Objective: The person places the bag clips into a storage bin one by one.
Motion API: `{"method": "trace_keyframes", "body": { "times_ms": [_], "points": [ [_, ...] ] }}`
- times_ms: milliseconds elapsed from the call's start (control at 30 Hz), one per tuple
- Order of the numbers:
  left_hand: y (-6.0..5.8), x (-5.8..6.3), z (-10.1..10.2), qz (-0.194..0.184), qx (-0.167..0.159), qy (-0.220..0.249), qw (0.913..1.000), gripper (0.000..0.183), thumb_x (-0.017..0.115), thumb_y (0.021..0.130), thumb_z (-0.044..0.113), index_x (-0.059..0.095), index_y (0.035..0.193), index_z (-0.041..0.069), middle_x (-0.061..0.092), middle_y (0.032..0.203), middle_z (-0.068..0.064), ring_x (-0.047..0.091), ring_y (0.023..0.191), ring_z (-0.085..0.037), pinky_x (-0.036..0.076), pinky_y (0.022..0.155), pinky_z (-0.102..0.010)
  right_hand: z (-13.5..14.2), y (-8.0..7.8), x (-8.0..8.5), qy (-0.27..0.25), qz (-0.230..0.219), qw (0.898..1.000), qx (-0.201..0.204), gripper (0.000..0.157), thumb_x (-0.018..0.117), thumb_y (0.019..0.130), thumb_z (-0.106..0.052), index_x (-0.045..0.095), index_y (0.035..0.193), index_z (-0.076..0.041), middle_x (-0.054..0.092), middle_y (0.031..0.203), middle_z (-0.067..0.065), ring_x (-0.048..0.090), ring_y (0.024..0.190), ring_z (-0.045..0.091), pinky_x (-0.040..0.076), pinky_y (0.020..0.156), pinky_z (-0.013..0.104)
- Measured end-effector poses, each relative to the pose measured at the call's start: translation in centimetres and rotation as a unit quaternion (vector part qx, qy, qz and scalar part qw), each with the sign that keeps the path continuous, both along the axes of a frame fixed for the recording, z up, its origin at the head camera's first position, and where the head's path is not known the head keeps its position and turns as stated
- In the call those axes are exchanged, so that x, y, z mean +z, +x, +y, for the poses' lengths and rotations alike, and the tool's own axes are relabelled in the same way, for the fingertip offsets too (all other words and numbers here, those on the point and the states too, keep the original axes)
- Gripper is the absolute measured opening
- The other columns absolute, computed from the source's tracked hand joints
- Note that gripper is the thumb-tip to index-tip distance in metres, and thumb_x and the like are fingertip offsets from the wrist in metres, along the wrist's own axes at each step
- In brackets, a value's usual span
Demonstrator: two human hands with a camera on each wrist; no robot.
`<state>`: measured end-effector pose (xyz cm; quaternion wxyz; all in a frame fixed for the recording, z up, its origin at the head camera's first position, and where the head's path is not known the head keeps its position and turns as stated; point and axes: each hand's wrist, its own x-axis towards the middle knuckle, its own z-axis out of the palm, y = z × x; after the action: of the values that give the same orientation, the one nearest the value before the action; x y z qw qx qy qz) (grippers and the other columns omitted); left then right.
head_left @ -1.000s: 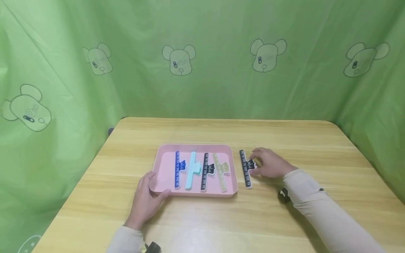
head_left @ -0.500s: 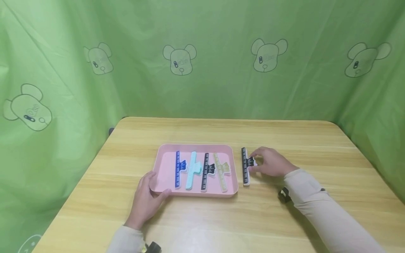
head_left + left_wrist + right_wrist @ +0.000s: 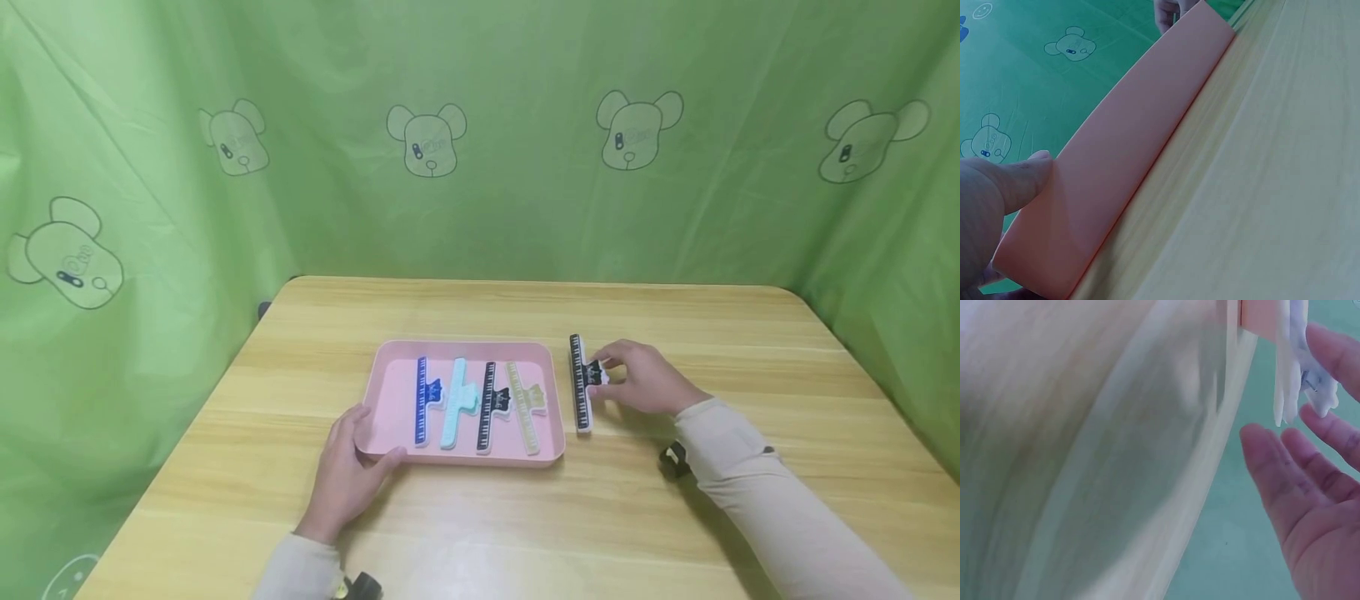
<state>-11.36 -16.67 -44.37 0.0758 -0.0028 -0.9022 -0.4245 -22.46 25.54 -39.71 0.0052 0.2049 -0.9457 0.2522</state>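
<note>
A pink tray (image 3: 465,460) holds several piano-keyboard clips: a blue clip (image 3: 422,404), a light turquoise clip (image 3: 453,408), a black clip (image 3: 487,410) and a pale yellow clip (image 3: 523,412). My left hand (image 3: 347,479) grips the tray's near left corner, thumb over the front rim, as the left wrist view also shows. To the right of the tray, my right hand (image 3: 643,379) pinches another black clip (image 3: 579,387) by its handle, between thumb and fingers. In the right wrist view that clip's white underside (image 3: 1285,369) stands clear of the tabletop, the other fingers spread below.
The tray stands on a wood-grain table (image 3: 480,533) with rounded far corners. A green curtain (image 3: 517,217) printed with mouse heads hangs around the back and sides. A dark wrist device (image 3: 673,460) sits under the right sleeve.
My right hand has lifted the black clip and carried it slightly away from me; the clip's tilt has shifted a little. The left hand and the tray have stayed in place.
</note>
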Motion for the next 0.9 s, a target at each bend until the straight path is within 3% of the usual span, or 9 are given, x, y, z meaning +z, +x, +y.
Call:
{"method": "trace_keyframes", "body": {
  "times_ms": [300,533,900],
  "points": [
    [0.00,0.01,-0.03,0.001,-0.002,-0.001,1.0000,0.085,0.078,0.081,0.038,0.034,0.144,-0.001,0.030,0.150,-0.026,0.034,0.135,-0.044,0.029,0.111,-0.055,-0.16,-0.02,0.28,-0.015,0.024,1.000,0.007,0.056,0.082,0.078,-0.032,0.062,0.118,0.002,0.059,0.120,0.022,0.061,0.105,0.037,0.050,0.091,0.055],
    [0.00,-0.21,-0.11,0.001,-0.002,0.002,1.0000,0.087,0.079,0.080,0.035,0.034,0.144,-0.001,0.030,0.150,-0.025,0.035,0.134,-0.044,0.029,0.111,-0.054,-0.27,0.10,0.43,-0.009,0.026,1.000,0.005,0.057,0.081,0.078,-0.030,0.062,0.120,0.004,0.049,0.133,0.027,0.047,0.121,0.046,0.036,0.104,0.061],
    [-0.01,-0.06,0.00,0.017,-0.002,-0.002,0.9999,0.084,0.079,0.081,0.035,0.036,0.142,-0.002,0.032,0.149,-0.026,0.035,0.134,-0.045,0.030,0.110,-0.055,-0.57,-0.12,0.53,-0.015,0.029,0.999,0.001,0.061,0.082,0.078,-0.030,0.059,0.122,0.006,0.057,0.123,0.025,0.057,0.110,0.040,0.048,0.096,0.053]
  ]
}}
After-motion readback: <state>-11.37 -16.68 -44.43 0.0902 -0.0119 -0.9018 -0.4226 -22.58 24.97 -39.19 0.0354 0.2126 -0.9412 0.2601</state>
